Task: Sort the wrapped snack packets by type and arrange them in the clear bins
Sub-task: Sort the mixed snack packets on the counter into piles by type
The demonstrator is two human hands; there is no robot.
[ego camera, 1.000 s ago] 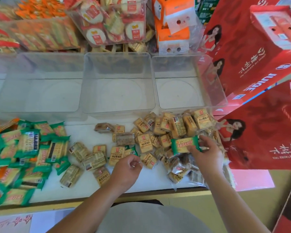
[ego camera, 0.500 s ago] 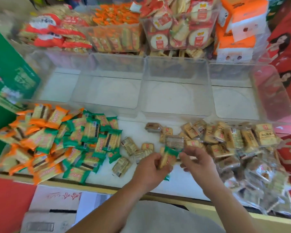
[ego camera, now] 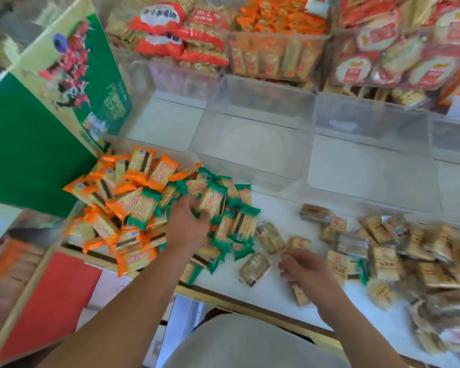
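Observation:
Three kinds of wrapped snack packets lie on the white counter (ego camera: 279,288): orange packets (ego camera: 133,187) at the left, green packets (ego camera: 239,221) beside them, and brown packets (ego camera: 383,261) spread to the right. Behind them stands a row of clear bins (ego camera: 258,102) with nothing inside. My left hand (ego camera: 186,227) is down on the green pile, its fingers curled round a green packet (ego camera: 213,200). Over the counter's front, my right hand (ego camera: 306,269) hovers near the brown packets with loosely curled fingers and holds nothing. The view is blurred.
A green carton (ego camera: 37,144) stands against the counter's left end. Full bins of orange snacks (ego camera: 276,49) and round red-labelled cakes (ego camera: 398,54) sit behind the clear ones. The counter's front edge (ego camera: 250,301) runs just below my hands.
My right hand passed a green packet to my left hand, which carried it left onto the green pile. The right hand now holds nothing. The view has swung to the left.

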